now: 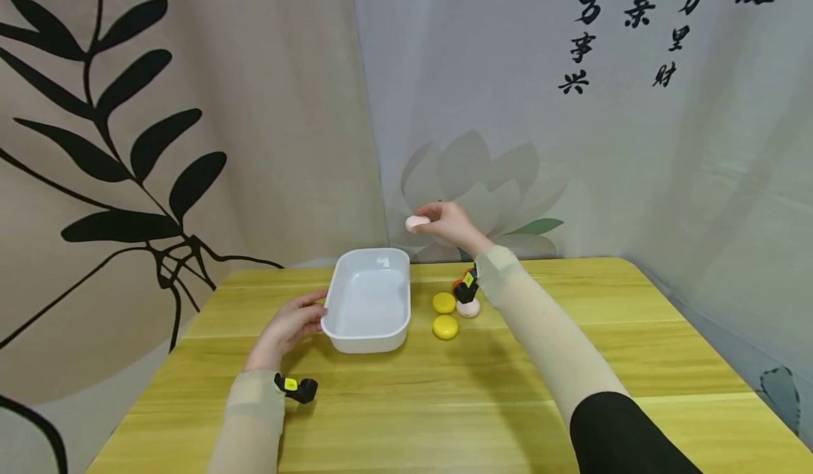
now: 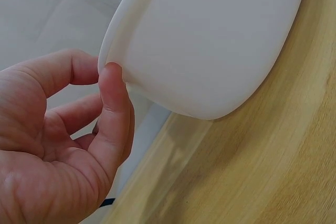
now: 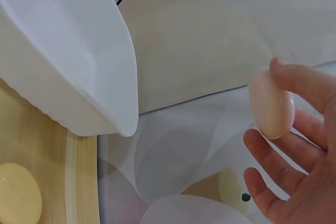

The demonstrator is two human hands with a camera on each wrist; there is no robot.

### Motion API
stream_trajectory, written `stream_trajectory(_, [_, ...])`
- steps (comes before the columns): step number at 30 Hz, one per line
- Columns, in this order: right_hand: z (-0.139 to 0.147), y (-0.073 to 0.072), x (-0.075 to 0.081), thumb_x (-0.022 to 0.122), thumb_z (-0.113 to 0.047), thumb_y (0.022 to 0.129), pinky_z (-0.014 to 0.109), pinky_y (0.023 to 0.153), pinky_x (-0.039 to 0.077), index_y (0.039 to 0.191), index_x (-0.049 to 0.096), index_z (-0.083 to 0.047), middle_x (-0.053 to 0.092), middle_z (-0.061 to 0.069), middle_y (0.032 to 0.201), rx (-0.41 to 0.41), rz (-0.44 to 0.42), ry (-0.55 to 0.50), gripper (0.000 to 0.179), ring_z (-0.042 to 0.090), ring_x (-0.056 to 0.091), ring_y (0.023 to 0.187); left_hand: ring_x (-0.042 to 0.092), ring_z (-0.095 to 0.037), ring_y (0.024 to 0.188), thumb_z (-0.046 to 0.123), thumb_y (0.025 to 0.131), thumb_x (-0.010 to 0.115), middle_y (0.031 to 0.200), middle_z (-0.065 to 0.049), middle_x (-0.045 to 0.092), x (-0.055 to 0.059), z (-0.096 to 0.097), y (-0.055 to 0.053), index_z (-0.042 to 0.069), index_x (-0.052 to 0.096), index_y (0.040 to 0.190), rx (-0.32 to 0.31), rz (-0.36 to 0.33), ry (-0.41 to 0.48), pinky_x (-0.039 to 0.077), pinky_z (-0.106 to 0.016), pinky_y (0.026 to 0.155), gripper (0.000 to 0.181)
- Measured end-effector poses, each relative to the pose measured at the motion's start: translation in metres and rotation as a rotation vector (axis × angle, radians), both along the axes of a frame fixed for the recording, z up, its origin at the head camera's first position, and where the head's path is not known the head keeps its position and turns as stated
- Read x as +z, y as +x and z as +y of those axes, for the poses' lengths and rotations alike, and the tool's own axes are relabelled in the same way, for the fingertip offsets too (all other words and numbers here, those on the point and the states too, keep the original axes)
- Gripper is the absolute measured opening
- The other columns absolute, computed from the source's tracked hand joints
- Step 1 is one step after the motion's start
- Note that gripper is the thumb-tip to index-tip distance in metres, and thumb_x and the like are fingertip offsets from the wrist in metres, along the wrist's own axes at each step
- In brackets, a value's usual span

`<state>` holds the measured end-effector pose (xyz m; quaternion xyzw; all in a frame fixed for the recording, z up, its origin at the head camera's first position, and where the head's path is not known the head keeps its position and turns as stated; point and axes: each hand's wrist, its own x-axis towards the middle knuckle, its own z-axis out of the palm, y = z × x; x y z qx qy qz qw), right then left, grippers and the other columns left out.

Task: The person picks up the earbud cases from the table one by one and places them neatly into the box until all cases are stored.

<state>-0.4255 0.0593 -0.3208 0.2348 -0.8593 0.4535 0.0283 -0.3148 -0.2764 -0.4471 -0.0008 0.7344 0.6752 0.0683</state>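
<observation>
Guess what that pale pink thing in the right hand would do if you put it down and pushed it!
The pale pink piece would probably slide or wobble, not roll far, because it looks flattened. Its shiny surface suggests it might be slippery. It seems stiff, since the right hand makes no visible dent.

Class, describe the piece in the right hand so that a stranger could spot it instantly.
On the wooden table stands a white tub. Above and right of its far right corner, in the head view, is the right hand. It pinches a pale pink rounded piece which, unlike the similar pink piece lying on the table, is held in the air.
</observation>
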Motion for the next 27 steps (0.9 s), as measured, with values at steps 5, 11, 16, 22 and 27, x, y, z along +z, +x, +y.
stream_trajectory(5, [-0.005, 0.002, 0.004, 0.077, -0.022, 0.083, 0.035, 0.088, 0.048, 0.121, 0.066, -0.002, 0.066, 0.012, 0.116, 0.017, 0.015, -0.001, 0.044, 0.023, 0.059, 0.104, 0.06, -0.014, 0.072, -0.001, 0.092, 0.055, 0.091, -0.007, 0.063, 0.001, 0.0, 0.0, -0.007, 0.037, 0.144, 0.002, -0.001, -0.002, 0.055, -0.024, 0.068, 0.056])
stream_trajectory(11, [-0.011, 0.004, 0.006, 0.076, -0.022, 0.084, 0.035, 0.087, 0.049, 0.121, 0.065, -0.002, 0.066, 0.012, 0.117, 0.018, 0.005, -0.005, 0.043, 0.024, 0.059, 0.104, 0.061, -0.014, 0.072, -0.001, 0.091, 0.056, 0.091, -0.007, 0.063, 0.001, 0.0, -0.001, -0.007, 0.038, 0.144, 0.007, -0.001, 0.009, 0.055, -0.025, 0.068, 0.056])
stream_trajectory(16, [-0.016, 0.003, 0.005, 0.076, -0.021, 0.084, 0.034, 0.086, 0.05, 0.119, 0.066, -0.002, 0.066, 0.011, 0.115, 0.032, 0.01, -0.015, 0.041, 0.023, 0.06, 0.102, 0.06, -0.014, 0.071, -0.001, 0.092, 0.056, 0.091, -0.007, 0.063, 0.001, 0.0, -0.001, -0.008, 0.037, 0.144, 0.007, -0.001, 0.009, 0.055, -0.024, 0.068, 0.056])
stream_trajectory(22, [-0.019, 0.0, 0.0, 0.077, -0.023, 0.084, 0.033, 0.083, 0.051, 0.118, 0.067, -0.005, 0.067, 0.008, 0.113, 0.043, 0.012, -0.002, 0.041, 0.022, 0.061, 0.1, 0.059, -0.012, 0.07, -0.002, 0.093, 0.055, 0.089, -0.005, 0.062, 0.003, 0.0, 0.001, -0.009, 0.034, 0.145, -0.005, -0.006, 0.029, 0.054, -0.023, 0.066, 0.057])
stream_trajectory(27, [-0.021, 0.0, -0.001, 0.077, -0.022, 0.083, 0.032, 0.082, 0.051, 0.119, 0.067, -0.004, 0.067, 0.009, 0.114, 0.054, -0.006, -0.019, 0.042, 0.022, 0.062, 0.1, 0.06, -0.013, 0.07, 0.001, 0.091, 0.058, 0.089, -0.006, 0.063, -0.002, -0.001, -0.001, -0.009, 0.037, 0.143, -0.02, 0.023, 0.035, 0.055, -0.024, 0.067, 0.057])
